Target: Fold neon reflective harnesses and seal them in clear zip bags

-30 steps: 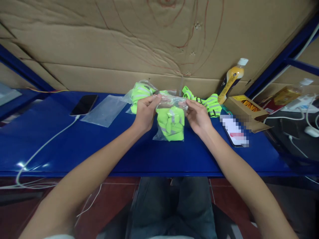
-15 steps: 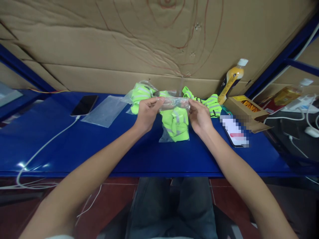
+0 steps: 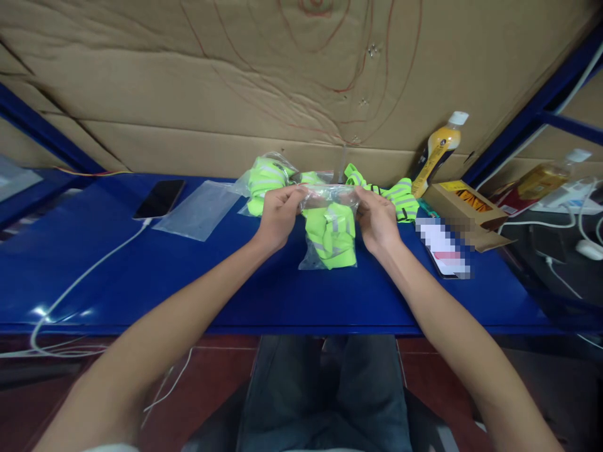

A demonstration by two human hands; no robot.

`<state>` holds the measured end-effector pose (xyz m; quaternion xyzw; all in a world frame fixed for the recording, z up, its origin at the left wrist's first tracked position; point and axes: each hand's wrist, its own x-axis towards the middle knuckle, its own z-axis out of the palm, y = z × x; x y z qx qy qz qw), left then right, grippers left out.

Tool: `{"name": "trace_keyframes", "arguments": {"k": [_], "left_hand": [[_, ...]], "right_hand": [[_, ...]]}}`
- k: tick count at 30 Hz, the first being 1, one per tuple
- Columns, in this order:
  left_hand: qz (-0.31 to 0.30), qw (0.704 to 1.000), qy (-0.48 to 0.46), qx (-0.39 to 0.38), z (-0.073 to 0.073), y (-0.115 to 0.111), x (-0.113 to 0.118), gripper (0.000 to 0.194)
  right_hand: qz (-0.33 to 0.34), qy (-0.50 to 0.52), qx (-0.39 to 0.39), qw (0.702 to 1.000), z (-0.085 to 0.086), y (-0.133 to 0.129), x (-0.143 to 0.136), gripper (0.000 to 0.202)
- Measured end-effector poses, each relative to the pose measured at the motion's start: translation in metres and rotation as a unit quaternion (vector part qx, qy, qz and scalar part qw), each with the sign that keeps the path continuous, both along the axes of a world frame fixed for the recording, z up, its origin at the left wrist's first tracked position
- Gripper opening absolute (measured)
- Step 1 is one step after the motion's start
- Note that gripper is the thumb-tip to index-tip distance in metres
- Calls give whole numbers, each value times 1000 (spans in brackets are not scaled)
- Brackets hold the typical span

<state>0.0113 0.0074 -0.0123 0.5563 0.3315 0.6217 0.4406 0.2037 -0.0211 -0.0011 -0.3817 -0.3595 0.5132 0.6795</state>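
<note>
A clear plastic bag (image 3: 330, 196) is stretched between my two hands by its top edge. Folded inside its lower part is a neon yellow-green reflective strap bundle (image 3: 332, 235) with silver-grey stripes. My left hand (image 3: 279, 216) pinches the bag's upper left corner, thumb and fingers pressed together. At the upper right corner my right hand (image 3: 378, 220) has the same kind of pinch. Behind my left hand lies another bagged yellow-green bundle (image 3: 266, 179). Loose yellow-green straps (image 3: 400, 194) with black buckles lie beyond my right hand.
An empty clear bag (image 3: 200, 210) and a black phone (image 3: 160, 199) on a white cable lie left on the blue table (image 3: 179, 289). To the right are a second phone (image 3: 443, 248), an open cardboard box (image 3: 471, 207) and a yellow bottle (image 3: 436, 154). A cardboard wall (image 3: 235, 94) closes the back.
The bag and its bundle have shifted very slightly left, and its top edge looks a little flatter between my hands. Both hands keep their pinch; other things stay in place.
</note>
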Motion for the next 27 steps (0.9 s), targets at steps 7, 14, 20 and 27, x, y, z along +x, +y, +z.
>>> {"name": "trace_keyframes", "arguments": {"k": [7, 14, 20, 27], "left_hand": [[-26, 999, -4, 29, 3, -4, 1, 22], [-8, 999, 0, 50, 9, -11, 3, 20], [-6, 1000, -14, 5, 14, -15, 7, 22], [-15, 1000, -12, 17, 17, -19, 7, 15]], "right_hand": [[7, 9, 13, 1000, 2, -4, -4, 25], [36, -7, 6, 999, 2, -6, -9, 33], [19, -16, 17, 1000, 1, -10, -14, 31], [23, -4, 6, 1000, 0, -11, -17, 24]]}}
